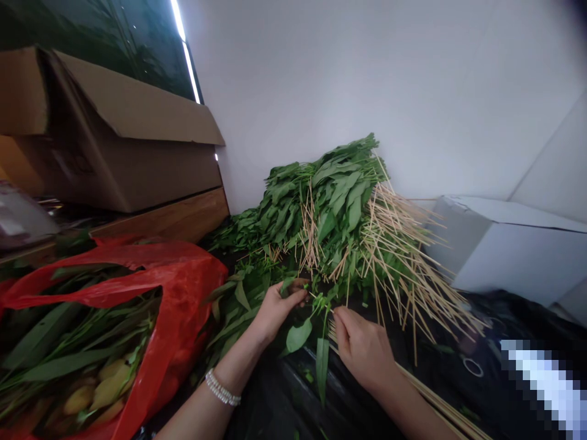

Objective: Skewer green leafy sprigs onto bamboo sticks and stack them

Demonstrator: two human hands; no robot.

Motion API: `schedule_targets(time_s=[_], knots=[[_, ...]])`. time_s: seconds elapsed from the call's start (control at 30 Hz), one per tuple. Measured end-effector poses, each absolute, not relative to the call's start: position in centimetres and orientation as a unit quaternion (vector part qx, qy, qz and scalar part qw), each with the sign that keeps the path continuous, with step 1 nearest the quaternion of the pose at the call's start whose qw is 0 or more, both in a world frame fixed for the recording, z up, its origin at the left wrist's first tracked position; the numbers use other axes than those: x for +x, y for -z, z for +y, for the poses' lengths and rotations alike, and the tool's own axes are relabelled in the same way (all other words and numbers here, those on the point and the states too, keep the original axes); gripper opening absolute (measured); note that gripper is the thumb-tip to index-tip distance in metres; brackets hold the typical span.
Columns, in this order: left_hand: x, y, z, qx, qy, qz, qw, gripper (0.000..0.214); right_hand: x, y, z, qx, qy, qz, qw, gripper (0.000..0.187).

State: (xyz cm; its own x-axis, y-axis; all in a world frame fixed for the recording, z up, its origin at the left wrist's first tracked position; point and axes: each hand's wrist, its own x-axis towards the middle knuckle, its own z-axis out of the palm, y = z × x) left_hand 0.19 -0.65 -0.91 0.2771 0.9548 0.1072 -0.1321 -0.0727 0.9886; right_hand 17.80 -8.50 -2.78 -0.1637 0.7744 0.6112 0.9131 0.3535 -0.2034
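Note:
Above the black plastic sheet [284, 391], both hands work close together at a small bunch of leafy greens [299, 336]. My left hand [280, 305], with a beaded bracelet at the wrist, is closed with its thumb and fingers pinching a green stem. On the other side of the bunch, my right hand [364, 345] pinches the end of a thin wooden skewer that runs into the greens; its fingers hide most of the skewer. Loose skewers [428, 394] lie under and beside my right forearm. Leaves hang down between the hands.
Leafy greens on skewers [339, 189] are heaped against the white wall, sticks [408, 256] fanning right. A red plastic bag [183, 287] of leaves stands left. Behind it is an open cardboard box [151, 171]. A white box [518, 250] sits right.

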Motion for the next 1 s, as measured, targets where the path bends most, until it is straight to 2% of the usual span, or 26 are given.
schedule_targets(time_s=[0.43, 0.57, 0.83, 1.0], knots=[[0.45, 0.95, -0.56, 0.482, -0.492, 0.388, 0.613, 0.023, 17.76, 2.35, -8.60, -0.578, 0.091, -0.747, 0.316, 0.022], [0.50, 0.43, -0.63, 0.462, -0.485, 0.387, 0.633, 0.027, 17.81, 2.33, -8.64, -0.581, 0.089, -0.744, 0.317, 0.022], [0.08, 1.12, -0.18, 0.482, -0.491, 0.395, 0.609, 0.030, 17.86, 2.28, -8.66, -0.592, 0.077, -0.743, 0.302, 0.020], [0.01, 1.26, -0.10, 0.469, -0.495, 0.371, 0.631, 0.043, 17.85, 2.25, -8.59, -0.595, 0.079, -0.743, 0.297, 0.021]])
